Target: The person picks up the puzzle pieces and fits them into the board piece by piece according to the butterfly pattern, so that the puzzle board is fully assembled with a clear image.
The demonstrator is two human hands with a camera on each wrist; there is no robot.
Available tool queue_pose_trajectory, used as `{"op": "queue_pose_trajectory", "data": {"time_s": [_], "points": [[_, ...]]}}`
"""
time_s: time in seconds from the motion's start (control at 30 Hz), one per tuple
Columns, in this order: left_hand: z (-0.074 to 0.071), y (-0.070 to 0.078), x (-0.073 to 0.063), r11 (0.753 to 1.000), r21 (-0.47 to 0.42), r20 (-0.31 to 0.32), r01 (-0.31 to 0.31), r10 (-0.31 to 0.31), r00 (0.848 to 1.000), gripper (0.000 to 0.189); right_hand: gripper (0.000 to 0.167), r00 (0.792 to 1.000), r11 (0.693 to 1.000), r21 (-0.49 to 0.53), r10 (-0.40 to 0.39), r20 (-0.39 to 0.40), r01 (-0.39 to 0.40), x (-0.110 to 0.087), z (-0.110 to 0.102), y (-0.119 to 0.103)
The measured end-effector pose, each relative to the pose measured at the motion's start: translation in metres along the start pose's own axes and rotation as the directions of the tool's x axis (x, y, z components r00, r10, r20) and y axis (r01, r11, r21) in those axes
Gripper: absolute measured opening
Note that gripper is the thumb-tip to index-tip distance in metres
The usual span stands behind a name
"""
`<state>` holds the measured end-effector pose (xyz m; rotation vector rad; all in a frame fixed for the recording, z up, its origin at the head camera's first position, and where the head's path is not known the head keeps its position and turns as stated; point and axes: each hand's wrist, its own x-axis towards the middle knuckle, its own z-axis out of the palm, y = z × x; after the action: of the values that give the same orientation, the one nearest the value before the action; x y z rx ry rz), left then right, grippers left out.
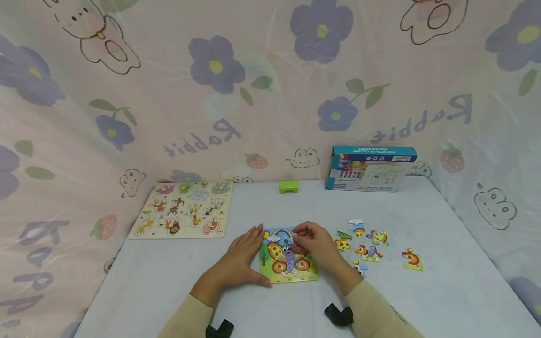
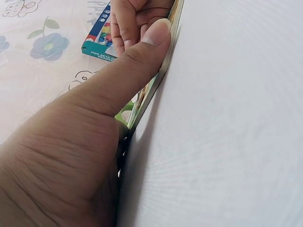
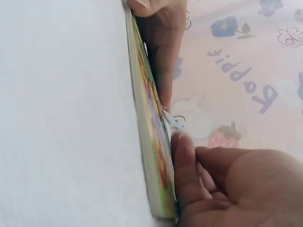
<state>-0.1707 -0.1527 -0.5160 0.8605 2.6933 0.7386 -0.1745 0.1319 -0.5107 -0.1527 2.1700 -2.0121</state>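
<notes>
A small butterfly puzzle board [image 1: 291, 279] lies on the table in front of me. My left hand [image 1: 239, 258] rests along its left side with the fingers straight, and the thumb [image 2: 142, 49] touches the near edge. At the board's upper right, my right hand [image 1: 323, 249] pinches a puzzle piece [image 3: 173, 121]. Its pale blue edge is tilted against the board's face in the right wrist view; the fingers hide most of it. Right of this hand lie several loose puzzle pieces, among them a cloud and rainbow piece [image 1: 357, 227] and a snail piece [image 1: 412, 259].
A wooden animal puzzle board [image 1: 181, 232] lies at the back left. Along the far edge stand a green arch block [image 1: 289, 187] and a blue-teal toy box [image 1: 369, 170]. A patterned cloth hangs behind and beside the white table [image 1: 456, 300].
</notes>
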Motion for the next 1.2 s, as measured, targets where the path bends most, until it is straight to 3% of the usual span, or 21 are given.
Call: {"op": "queue_pose_trajectory", "data": {"time_s": [0.37,0.43,0.5,0.57,0.67,0.73,0.8,0.93,1.07,1.2], "points": [[0.000,0.001,-0.001,1.000,-0.011,-0.006,-0.006,0.006,1.000,0.144,0.017,0.996,0.997,-0.069,0.023,-0.082,-0.028,-0.001,0.010,0.003],[0.000,0.001,-0.001,1.000,-0.007,-0.007,-0.010,0.010,1.000,0.143,0.018,0.996,0.992,-0.128,-0.009,-0.087,-0.002,-0.003,0.010,0.003],[0.000,0.001,-0.001,1.000,-0.001,-0.009,-0.013,0.013,1.000,0.143,0.019,0.993,0.966,-0.247,-0.094,-0.078,0.072,-0.004,0.010,0.002],[0.000,0.001,-0.001,1.000,0.003,-0.010,-0.014,0.014,1.000,0.143,0.021,0.981,0.902,-0.401,-0.189,-0.035,0.160,-0.006,0.010,0.000],[-0.001,0.002,-0.001,1.000,0.003,-0.011,-0.015,0.015,1.000,0.143,0.030,0.950,0.743,-0.601,-0.292,0.106,0.295,-0.007,0.010,-0.002],[-0.001,0.002,-0.001,1.000,0.005,-0.013,-0.017,0.017,1.000,0.142,0.040,0.937,0.653,-0.674,-0.275,0.215,0.346,-0.007,0.011,-0.003],[-0.002,0.002,-0.001,1.000,0.008,-0.014,-0.020,0.020,1.000,0.142,0.049,0.927,0.583,-0.721,-0.227,0.298,0.374,-0.007,0.012,-0.005],[-0.001,0.001,-0.001,1.000,0.014,-0.013,-0.026,0.026,1.000,0.142,0.055,0.919,0.458,-0.799,-0.133,0.371,0.389,-0.011,0.016,-0.006],[0.000,0.000,-0.001,0.999,0.014,-0.017,-0.031,0.031,0.999,0.142,0.057,0.910,0.363,-0.836,-0.121,0.397,0.412,-0.015,0.021,-0.007],[0.001,-0.001,0.000,0.999,0.016,-0.021,-0.035,0.035,0.999,0.142,0.057,0.908,0.327,-0.848,-0.131,0.397,0.418,-0.019,0.023,-0.008]]}}
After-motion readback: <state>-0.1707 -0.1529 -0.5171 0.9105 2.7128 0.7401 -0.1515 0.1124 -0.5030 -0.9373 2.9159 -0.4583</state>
